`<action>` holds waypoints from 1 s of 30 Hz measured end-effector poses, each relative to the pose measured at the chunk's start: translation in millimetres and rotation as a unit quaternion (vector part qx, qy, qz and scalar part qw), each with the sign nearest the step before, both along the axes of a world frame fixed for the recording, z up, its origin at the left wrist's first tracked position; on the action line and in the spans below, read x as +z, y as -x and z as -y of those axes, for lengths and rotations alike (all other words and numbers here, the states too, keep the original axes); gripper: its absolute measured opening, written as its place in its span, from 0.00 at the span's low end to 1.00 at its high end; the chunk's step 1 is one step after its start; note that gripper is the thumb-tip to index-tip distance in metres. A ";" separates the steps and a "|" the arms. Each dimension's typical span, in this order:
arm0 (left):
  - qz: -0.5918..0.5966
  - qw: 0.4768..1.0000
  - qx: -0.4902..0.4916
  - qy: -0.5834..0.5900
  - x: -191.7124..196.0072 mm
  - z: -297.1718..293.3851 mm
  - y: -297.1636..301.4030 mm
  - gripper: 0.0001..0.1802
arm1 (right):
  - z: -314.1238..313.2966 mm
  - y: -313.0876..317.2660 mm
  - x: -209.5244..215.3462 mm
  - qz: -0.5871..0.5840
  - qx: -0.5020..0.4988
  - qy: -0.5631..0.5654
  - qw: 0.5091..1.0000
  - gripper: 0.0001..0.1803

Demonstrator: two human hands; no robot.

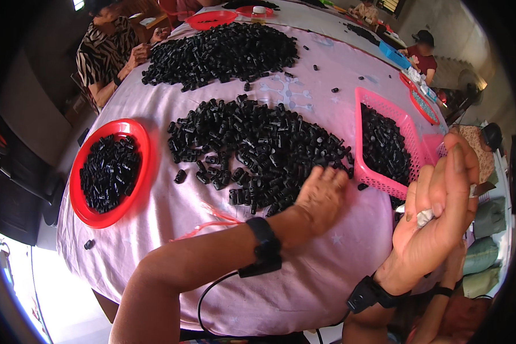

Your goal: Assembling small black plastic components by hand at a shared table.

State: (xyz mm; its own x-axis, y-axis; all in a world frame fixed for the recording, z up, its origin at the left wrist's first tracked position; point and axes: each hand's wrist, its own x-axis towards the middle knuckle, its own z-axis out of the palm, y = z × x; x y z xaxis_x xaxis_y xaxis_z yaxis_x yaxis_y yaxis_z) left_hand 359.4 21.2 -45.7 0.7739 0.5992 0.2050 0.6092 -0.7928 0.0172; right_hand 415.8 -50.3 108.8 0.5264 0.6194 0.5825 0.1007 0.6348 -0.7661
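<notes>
My left hand (322, 199) reaches across from the lower left, palm down, fingers stretched out over the near right edge of a loose pile of small black cylindrical plastic pieces (252, 143). Its fingertips touch the pieces, and no piece shows in its grip. My right hand (441, 200) is raised at the right with the palm turned up, its fingers curled around a crumpled white scrap (425, 217), perhaps tissue or cloth. Just behind that hand stands a pink perforated basket (378, 183) with more black pieces inside.
A red oval tray (78, 189) of black pieces lies at left. Beyond the pile rises a bigger black heap (223, 51), with a person (112, 51) at its left. Red string (212, 221) lies on the pink tablecloth (304, 286). Another person's arm (441, 292) is close at lower right.
</notes>
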 end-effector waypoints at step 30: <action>0.164 0.979 0.097 0.076 31.3 36.9 204.1 0.25 | -21.6 27.1 -33.0 0.227 0.124 0.177 0.950 0.04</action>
State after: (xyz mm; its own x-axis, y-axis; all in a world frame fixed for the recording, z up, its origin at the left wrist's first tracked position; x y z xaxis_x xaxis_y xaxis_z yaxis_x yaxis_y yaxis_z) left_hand 155.3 -15.6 -14.4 0.5495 0.7717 0.3202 0.6906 -0.6353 0.3458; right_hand 388.7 -28.7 75.8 0.0828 0.8911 0.4462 0.3519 0.3927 -0.8497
